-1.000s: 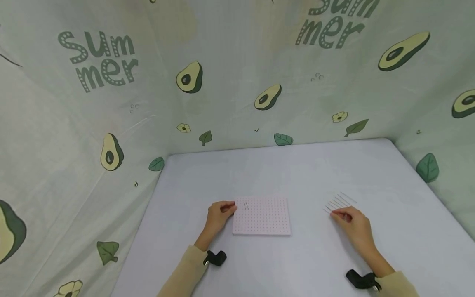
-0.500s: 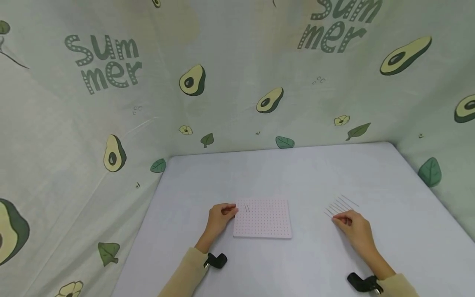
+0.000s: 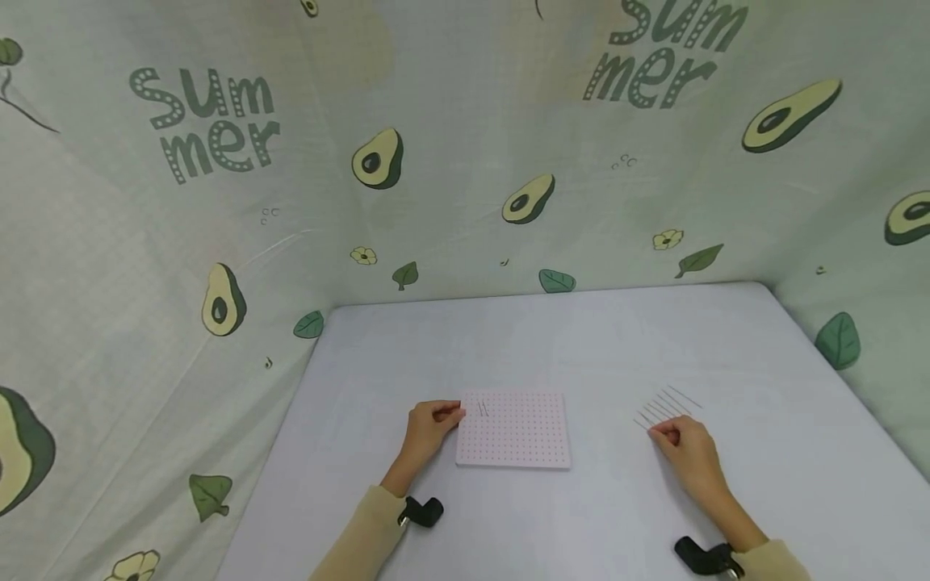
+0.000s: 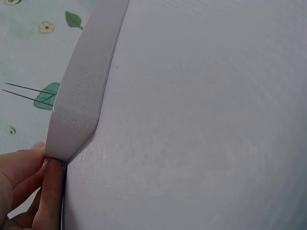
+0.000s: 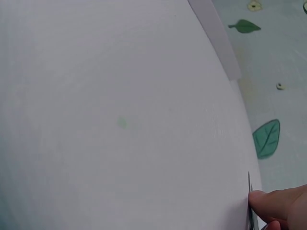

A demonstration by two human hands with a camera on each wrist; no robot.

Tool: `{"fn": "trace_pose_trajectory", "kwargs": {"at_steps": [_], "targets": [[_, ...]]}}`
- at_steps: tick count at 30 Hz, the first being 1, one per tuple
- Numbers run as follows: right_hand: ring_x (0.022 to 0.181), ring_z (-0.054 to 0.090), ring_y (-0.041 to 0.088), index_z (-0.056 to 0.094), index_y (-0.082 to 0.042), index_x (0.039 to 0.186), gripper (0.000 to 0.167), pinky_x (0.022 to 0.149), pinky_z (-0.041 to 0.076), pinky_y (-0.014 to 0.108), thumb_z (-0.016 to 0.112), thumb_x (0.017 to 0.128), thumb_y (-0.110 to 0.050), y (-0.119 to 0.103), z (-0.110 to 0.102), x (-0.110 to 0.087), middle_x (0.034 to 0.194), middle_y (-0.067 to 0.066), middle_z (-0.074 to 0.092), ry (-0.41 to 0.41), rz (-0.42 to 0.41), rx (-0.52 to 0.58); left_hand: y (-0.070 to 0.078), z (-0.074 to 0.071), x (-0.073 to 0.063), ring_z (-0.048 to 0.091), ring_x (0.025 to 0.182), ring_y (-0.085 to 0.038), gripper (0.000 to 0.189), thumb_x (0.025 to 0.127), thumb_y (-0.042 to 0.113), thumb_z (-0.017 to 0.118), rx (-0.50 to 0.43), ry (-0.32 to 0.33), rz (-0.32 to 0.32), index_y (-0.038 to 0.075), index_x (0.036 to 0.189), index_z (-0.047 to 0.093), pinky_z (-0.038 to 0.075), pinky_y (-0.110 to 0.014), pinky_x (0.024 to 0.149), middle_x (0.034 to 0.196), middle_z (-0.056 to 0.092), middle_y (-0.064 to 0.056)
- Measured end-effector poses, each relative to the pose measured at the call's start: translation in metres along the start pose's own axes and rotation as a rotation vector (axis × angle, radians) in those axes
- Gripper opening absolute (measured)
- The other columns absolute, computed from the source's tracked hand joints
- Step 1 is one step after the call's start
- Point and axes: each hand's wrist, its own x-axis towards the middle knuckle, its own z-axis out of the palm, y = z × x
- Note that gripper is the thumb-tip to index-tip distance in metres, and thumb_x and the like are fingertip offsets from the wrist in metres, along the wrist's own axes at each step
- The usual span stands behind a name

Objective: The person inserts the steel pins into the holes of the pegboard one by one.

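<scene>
A pale pink board (image 3: 513,440) with a grid of small holes lies on the table, and two thin dark needles (image 3: 483,409) stand up from its far left part. My left hand (image 3: 427,428) holds the board's left edge near the far corner; in the left wrist view the thumb (image 4: 21,165) and a finger grip that corner. To the right, several needles (image 3: 663,403) lie side by side in a slanted row. My right hand (image 3: 686,452) is at the near end of this row, thumb and forefinger pinching a needle (image 5: 249,182). Its fingers partly hide the needles.
The table (image 3: 603,516) has a plain white cover. Behind and beside it hangs a pale green cloth (image 3: 450,242) printed with avocados, leaves and letters. A black wrist device (image 3: 421,512) sits on the left forearm, another black wrist device (image 3: 705,557) on the right.
The view has tipped slightly, so everything sits a little lower in it. My right hand has shifted slightly toward me at the row of needles. The left hand stays at the board's edge.
</scene>
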Motion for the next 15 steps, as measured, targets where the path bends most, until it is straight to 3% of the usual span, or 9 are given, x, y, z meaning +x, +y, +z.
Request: {"fn": "trace_pose_trajectory", "kwargs": {"at_steps": [7,15], "targets": [[0.061,0.043,0.006,0.067,0.003,0.077,0.011,0.054,0.036,0.023,0.077,0.080,0.007,0.0011,0.0029,-0.0003,0.066,0.001,0.054,0.016,-0.073,0.005,0.0004,-0.0017,-0.0008,0.065,0.077,-0.013,0.023,0.090,0.014,0.075,-0.001,-0.010,-0.010,-0.002,0.107,0.075,0.052,-0.020,0.066,0.092,0.074,-0.008],[0.059,0.040,0.009,0.068,-0.003,0.075,0.014,0.053,0.032,0.026,0.082,0.077,0.002,0.0004,-0.0026,-0.0018,0.064,-0.002,0.048,0.048,-0.018,-0.019,0.0006,-0.0011,-0.0005,0.065,0.079,-0.014,0.024,0.091,0.015,0.075,-0.003,-0.015,0.011,-0.003,0.107,0.074,0.053,-0.022,0.068,0.092,0.074,-0.009]]}}
